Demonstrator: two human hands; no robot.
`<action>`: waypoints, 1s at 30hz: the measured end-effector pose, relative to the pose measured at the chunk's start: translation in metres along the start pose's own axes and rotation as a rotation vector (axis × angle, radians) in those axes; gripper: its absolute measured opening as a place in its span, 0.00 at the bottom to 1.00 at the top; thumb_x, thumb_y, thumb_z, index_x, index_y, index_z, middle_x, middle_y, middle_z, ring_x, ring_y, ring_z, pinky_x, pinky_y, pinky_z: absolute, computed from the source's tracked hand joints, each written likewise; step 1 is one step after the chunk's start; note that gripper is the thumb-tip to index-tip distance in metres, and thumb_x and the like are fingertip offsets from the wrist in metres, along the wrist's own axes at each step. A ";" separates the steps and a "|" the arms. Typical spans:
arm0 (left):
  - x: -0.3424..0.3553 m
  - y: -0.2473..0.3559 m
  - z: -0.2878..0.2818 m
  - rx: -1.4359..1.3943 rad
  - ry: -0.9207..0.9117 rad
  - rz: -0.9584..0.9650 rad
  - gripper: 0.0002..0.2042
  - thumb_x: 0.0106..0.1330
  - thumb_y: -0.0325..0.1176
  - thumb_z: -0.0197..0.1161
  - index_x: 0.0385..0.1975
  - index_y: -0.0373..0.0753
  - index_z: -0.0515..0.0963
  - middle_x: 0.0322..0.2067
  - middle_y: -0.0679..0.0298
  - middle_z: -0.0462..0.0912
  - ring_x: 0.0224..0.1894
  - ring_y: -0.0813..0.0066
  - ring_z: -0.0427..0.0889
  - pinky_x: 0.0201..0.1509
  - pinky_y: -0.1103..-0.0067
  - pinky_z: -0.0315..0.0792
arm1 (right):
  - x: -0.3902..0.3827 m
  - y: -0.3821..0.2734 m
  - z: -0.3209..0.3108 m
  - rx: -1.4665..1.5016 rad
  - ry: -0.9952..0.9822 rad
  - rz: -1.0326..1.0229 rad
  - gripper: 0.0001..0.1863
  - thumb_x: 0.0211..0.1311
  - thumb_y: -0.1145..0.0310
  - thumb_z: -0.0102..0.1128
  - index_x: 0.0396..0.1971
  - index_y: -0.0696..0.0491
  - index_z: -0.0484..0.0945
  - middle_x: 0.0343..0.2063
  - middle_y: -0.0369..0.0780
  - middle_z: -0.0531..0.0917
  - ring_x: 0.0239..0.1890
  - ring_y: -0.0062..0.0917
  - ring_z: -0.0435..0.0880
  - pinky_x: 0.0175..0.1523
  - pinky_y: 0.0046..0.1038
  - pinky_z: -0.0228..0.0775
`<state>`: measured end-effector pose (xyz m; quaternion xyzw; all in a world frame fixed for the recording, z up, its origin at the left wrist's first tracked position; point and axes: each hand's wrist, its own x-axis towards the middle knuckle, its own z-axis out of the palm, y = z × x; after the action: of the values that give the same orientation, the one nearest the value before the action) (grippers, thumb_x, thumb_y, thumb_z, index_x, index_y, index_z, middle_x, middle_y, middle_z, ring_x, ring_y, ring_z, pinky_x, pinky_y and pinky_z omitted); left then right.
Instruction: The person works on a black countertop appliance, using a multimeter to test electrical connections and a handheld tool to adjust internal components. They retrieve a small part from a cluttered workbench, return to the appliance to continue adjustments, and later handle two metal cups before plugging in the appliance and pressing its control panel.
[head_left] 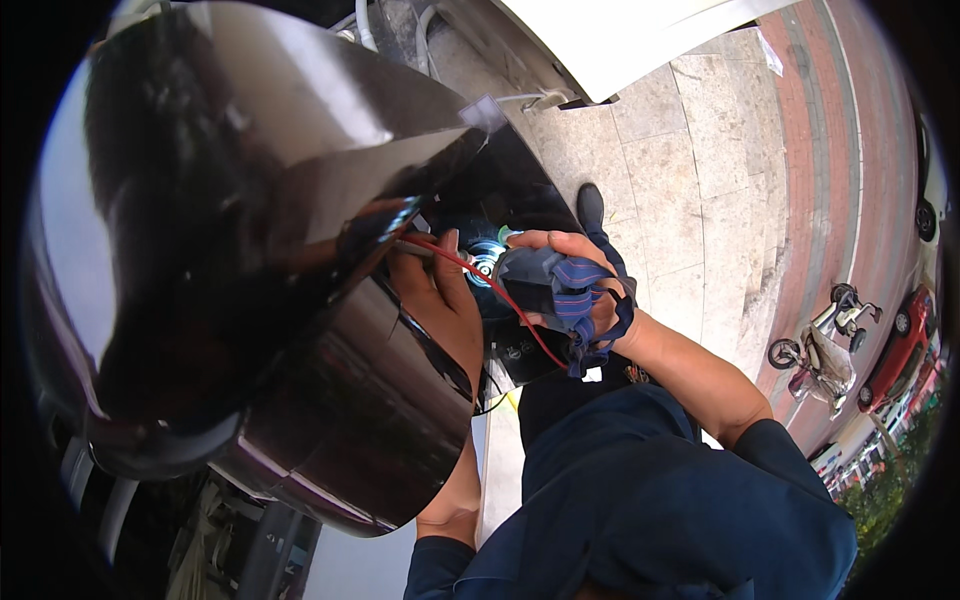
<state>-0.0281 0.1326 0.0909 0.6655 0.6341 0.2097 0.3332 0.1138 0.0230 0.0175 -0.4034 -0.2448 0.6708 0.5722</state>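
Note:
A large glossy black appliance housing (370,390) with curved panels fills the left side. My left hand (440,305) reaches in beside its edge, fingers bent and closed. What they hold is mostly hidden; a thin red cable (497,288) crosses the fingertips. My right hand (565,245) is wrapped round a dark boxy device (530,272) with a blue striped strap (585,282) bunched on it. Between the hands, a bright round fitting (486,268) shines on the black glossy panel (535,190). The red cable runs from the left fingertips down past the device.
A white panel (640,35) juts in at the top. Stone paving (690,170) stretches to the right, with one dark shoe (591,205) on it. Beyond a red brick strip stand a covered motorcycle (825,355) and a red car (898,350).

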 end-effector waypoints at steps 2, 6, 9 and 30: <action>-0.001 -0.002 0.000 -0.056 0.015 -0.047 0.10 0.78 0.33 0.60 0.41 0.31 0.75 0.29 0.55 0.86 0.32 0.69 0.90 0.39 0.76 0.82 | 0.004 0.001 0.002 -0.145 0.009 -0.189 0.44 0.56 0.74 0.79 0.70 0.45 0.64 0.64 0.47 0.76 0.59 0.33 0.82 0.64 0.33 0.76; -0.003 -0.006 0.004 -0.236 0.069 -0.153 0.10 0.78 0.33 0.60 0.43 0.29 0.74 0.30 0.55 0.86 0.33 0.69 0.90 0.43 0.75 0.84 | 0.004 0.008 0.004 -0.180 0.020 -0.324 0.47 0.55 0.73 0.80 0.72 0.43 0.62 0.64 0.50 0.76 0.61 0.39 0.82 0.64 0.36 0.75; -0.005 -0.009 0.004 -0.326 0.087 -0.221 0.10 0.77 0.32 0.61 0.44 0.29 0.73 0.30 0.55 0.86 0.34 0.68 0.90 0.44 0.74 0.85 | 0.004 0.013 0.004 -0.177 0.018 -0.326 0.48 0.54 0.74 0.81 0.72 0.43 0.61 0.63 0.50 0.76 0.61 0.40 0.81 0.65 0.37 0.75; -0.033 -0.040 0.007 -0.231 0.176 -0.068 0.08 0.75 0.28 0.63 0.45 0.34 0.71 0.40 0.57 0.84 0.40 0.73 0.86 0.48 0.78 0.81 | 0.006 0.011 0.005 -0.269 0.025 -0.372 0.49 0.52 0.73 0.82 0.72 0.45 0.62 0.62 0.51 0.77 0.61 0.42 0.81 0.63 0.38 0.76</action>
<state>-0.0550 0.0975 0.0622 0.5799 0.6547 0.3274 0.3575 0.1036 0.0272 0.0099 -0.4320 -0.3952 0.5101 0.6301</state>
